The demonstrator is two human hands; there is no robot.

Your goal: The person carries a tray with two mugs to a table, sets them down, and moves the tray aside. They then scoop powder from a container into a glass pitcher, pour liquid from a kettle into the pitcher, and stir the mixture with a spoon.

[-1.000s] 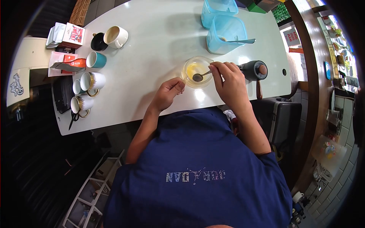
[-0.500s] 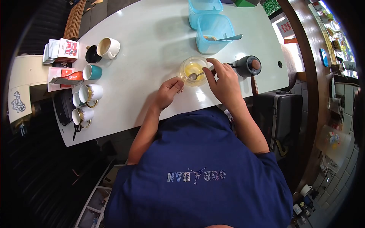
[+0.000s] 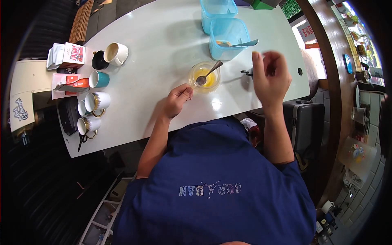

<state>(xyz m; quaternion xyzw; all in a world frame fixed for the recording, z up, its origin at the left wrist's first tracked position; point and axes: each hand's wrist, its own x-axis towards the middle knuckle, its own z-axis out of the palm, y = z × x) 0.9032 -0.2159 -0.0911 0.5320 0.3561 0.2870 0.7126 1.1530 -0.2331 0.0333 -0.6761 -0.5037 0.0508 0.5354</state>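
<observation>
A small clear bowl (image 3: pixel 217 84) with yellow liquid stands near the table's front edge. A metal spoon (image 3: pixel 213 68) rests in it, its handle leaning on the far rim. My left hand (image 3: pixel 179 100) is closed at the bowl's near left side, its fingertips appearing to pinch the rim. Over to the right, my right hand (image 3: pixel 271 77) is raised, somewhat blurred, thumb and fingers apart and nothing visible in them. It covers most of a small black pot, whose dark spout (image 3: pixel 246 73) sticks out to the left.
Two blue plastic containers (image 3: pixel 229 30) stand behind the bowl, the nearer one with a spoon (image 3: pixel 245 43). At left are a white mug (image 3: pixel 116 54), a teal cup (image 3: pixel 99 79), gold-trimmed white cups (image 3: pixel 98 100), packets (image 3: pixel 73 82) and a box (image 3: pixel 72 54).
My right hand has let go of the spoon and moved right, in front of the black pot. The spoon handle now leans on the far rim. My left hand stays beside the bowl.
</observation>
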